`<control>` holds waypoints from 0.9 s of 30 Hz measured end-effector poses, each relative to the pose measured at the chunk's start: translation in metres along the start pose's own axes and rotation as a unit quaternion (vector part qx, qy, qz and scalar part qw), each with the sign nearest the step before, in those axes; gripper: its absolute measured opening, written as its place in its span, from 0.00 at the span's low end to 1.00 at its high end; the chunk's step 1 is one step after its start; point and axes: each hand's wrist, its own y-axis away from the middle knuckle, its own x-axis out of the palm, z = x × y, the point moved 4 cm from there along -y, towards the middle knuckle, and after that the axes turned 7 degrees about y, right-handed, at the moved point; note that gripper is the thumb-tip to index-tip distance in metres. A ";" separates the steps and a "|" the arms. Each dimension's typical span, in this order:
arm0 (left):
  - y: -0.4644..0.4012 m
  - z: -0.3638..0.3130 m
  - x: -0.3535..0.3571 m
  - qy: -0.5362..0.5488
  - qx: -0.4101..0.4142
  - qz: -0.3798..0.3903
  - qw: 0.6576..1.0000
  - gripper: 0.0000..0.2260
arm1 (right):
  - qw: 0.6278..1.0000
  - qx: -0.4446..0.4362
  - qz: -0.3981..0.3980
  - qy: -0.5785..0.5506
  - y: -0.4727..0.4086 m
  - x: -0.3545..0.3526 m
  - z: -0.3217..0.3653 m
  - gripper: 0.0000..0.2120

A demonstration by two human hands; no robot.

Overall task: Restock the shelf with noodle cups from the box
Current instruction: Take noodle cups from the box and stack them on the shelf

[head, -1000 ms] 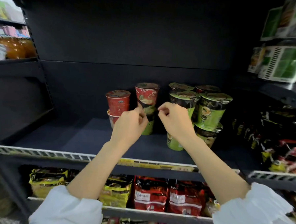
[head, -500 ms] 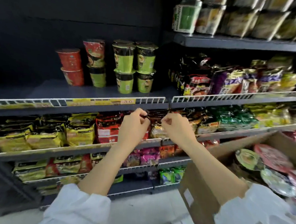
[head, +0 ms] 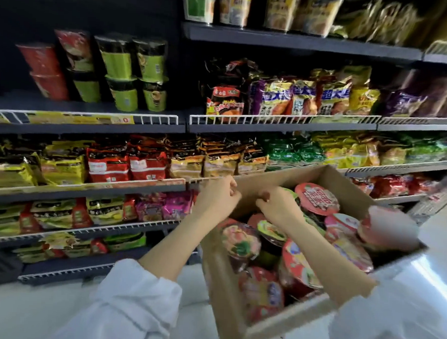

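Note:
An open cardboard box sits low at the right, filled with several noodle cups lying at odd angles. My left hand hovers over the box's far left corner, fingers curled and empty. My right hand is just above the cups in the box, fingers curled, holding nothing. On the upper left shelf stand stacked noodle cups: red ones at the left and green ones beside them.
Shelves below and to the right hold packets of instant noodles behind white wire rails. A higher shelf carries more cups. White floor lies in front of the shelving.
The view swung down and right from the cup shelf to the box. Both empty hands dropped from the shelf cups to above the box.

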 end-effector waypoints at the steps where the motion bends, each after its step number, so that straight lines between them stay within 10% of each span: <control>1: 0.002 -0.008 0.017 -0.005 -0.013 0.005 1.000 0.13 | 1.000 -0.010 0.005 0.004 -0.001 0.000 -0.019 0.07; 17: 0.025 0.026 0.126 -0.264 -0.228 0.191 0.918 0.52 | 0.975 -0.061 0.213 0.020 -0.015 0.048 -0.104 0.29; 27: 0.011 0.032 0.130 -0.356 -0.182 0.190 0.897 0.48 | 0.934 -0.039 0.353 0.047 -0.041 0.066 -0.101 0.40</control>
